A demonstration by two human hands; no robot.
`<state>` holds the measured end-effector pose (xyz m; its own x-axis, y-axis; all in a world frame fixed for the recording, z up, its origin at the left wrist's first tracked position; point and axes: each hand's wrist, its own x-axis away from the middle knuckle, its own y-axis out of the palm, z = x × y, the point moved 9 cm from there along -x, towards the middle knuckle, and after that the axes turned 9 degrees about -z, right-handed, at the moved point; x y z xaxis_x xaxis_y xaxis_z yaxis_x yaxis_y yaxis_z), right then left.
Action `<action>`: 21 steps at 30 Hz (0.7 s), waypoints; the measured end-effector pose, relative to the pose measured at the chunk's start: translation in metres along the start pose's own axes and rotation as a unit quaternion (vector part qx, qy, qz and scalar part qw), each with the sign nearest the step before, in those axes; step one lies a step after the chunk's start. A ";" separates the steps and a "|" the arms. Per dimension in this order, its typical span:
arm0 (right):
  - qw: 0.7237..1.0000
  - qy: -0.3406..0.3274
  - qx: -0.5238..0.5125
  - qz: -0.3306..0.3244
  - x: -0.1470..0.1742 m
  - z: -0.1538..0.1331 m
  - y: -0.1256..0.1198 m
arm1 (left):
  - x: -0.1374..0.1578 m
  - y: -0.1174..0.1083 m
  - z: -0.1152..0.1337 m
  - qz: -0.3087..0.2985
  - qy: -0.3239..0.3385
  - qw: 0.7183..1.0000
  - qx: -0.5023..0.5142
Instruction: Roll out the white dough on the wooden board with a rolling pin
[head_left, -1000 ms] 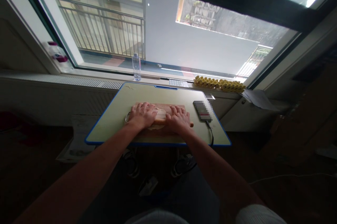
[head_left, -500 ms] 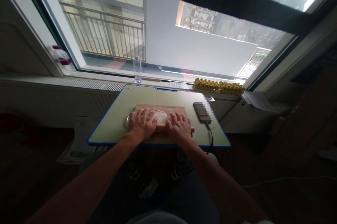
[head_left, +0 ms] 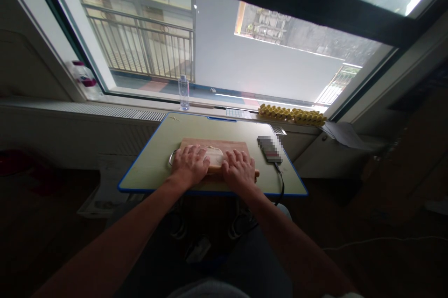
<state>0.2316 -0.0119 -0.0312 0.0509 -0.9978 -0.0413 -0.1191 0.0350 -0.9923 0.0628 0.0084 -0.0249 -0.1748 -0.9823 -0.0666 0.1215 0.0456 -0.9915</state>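
One pale, flattened piece of dough (head_left: 214,154), its far edge rounded and slightly uneven, lies on a wooden board (head_left: 233,145) toward the near edge of a blue-edged table (head_left: 147,167); a light wooden rolling pin (head_left: 215,169) crosses the dough's near side; the left hand (head_left: 191,162) and right hand (head_left: 240,167) rest palms down along the pin, fingers uncurled, pointing forward and slightly spread; both forearms (head_left: 140,218) reach ahead, converging toward the board
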 end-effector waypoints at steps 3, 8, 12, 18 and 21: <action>1.000 0.004 -0.002 -0.009 -0.006 0.001 0.000 | -0.006 0.003 -0.002 -0.035 -0.007 0.999 -0.001; 0.999 0.009 -0.004 -0.041 -0.017 0.003 0.002 | -0.018 0.010 -0.005 -0.103 -0.007 0.995 0.006; 0.998 0.011 -0.008 -0.059 -0.026 0.005 0.003 | -0.029 0.012 -0.006 -0.138 -0.010 0.990 0.011; 0.996 0.007 -0.016 -0.087 -0.041 0.006 0.004 | -0.046 0.015 -0.009 -0.152 -0.003 0.988 0.022; 0.995 0.001 -0.025 -0.093 -0.049 0.007 0.004 | -0.054 0.016 -0.011 -0.143 0.002 0.989 0.025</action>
<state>0.2360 0.0374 -0.0335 0.0741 -0.9869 0.1436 -0.1561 -0.1537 -0.9757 0.0630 0.0646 -0.0385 -0.2123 -0.9533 0.2146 0.1159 -0.2427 -0.9632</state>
